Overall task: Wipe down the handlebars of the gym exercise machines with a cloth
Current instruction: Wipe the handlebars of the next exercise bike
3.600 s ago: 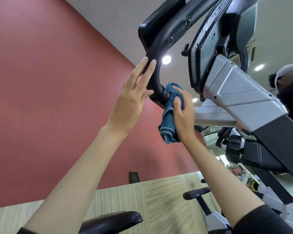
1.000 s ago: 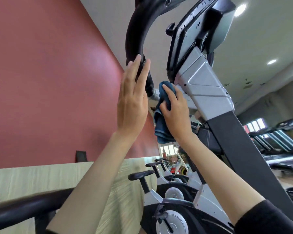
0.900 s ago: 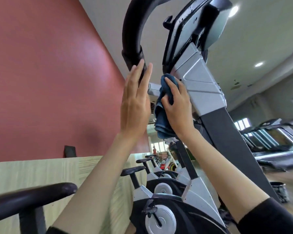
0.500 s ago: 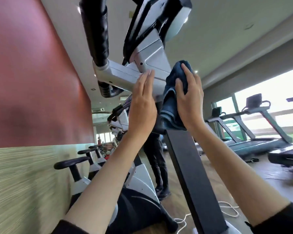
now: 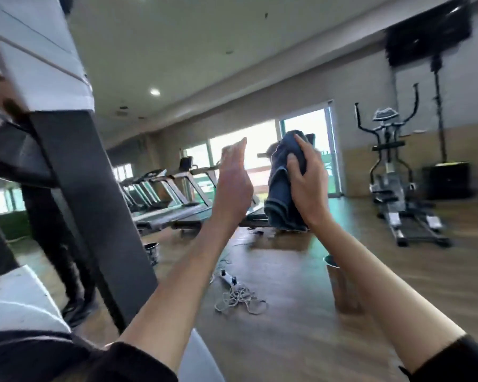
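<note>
— Where is the cloth [image 5: 283, 194]?
— In the head view, it is up in the air, well apart from the machine post [image 5: 94, 202] on the left. The right hand [image 5: 307, 186] grips it, with fingers and thumb curled round it.
— Which way does it hang?
— Up and down. Its top is by the fingertips, its bottom by the wrist.
— And the left hand [image 5: 233, 186]?
— It is raised beside the cloth, fingers straight, holding nothing.
</note>
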The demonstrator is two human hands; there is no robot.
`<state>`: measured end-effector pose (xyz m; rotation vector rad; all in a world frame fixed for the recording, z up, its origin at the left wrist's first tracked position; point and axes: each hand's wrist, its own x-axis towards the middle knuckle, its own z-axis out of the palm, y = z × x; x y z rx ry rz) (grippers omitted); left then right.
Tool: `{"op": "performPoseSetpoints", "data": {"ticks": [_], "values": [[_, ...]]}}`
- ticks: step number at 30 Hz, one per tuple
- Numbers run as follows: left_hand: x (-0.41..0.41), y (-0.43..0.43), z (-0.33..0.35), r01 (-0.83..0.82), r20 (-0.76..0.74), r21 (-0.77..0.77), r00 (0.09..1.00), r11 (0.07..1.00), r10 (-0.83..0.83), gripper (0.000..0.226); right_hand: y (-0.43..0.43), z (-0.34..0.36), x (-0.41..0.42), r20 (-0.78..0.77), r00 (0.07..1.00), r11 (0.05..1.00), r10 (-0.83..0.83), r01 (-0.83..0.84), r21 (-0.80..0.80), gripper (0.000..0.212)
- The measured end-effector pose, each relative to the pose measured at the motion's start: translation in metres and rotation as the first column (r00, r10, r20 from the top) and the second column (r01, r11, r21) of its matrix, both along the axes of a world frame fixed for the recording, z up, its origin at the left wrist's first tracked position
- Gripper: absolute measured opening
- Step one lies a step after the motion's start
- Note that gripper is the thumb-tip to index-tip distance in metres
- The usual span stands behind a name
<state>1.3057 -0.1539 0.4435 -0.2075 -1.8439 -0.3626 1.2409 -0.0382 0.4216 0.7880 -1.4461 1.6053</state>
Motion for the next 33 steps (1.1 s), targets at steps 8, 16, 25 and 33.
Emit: {"op": "performPoseSetpoints", "data": {"ticks": [8,16,25,33], "values": [[-0.130,0.078,-0.067,0.134,0.292,0.282,0.931,0.950,-0.218,0.050,0.108,-0.055,-0.090,0.226,0.957,0.982,-0.180,0.163,0.091,0.040],[-0.210,0.111,-0.111,0.072,0.557,0.443,0.758,0.893,-0.338,0.049,0.147,-0.095,-0.143,0.462,0.853,0.968,-0.243,0.183,0.170,0.040],[-0.239,0.120,-0.113,0.041,0.699,0.410,0.628,0.911,-0.343,0.042,0.148,-0.093,-0.168,0.644,0.718,0.963,-0.264,0.159,0.218,0.039],[-0.266,0.143,-0.075,-0.045,0.721,0.558,0.521,0.828,-0.457,0.042,0.165,-0.053,-0.202,0.738,0.603,0.952,-0.302,0.153,0.265,0.039]]}}
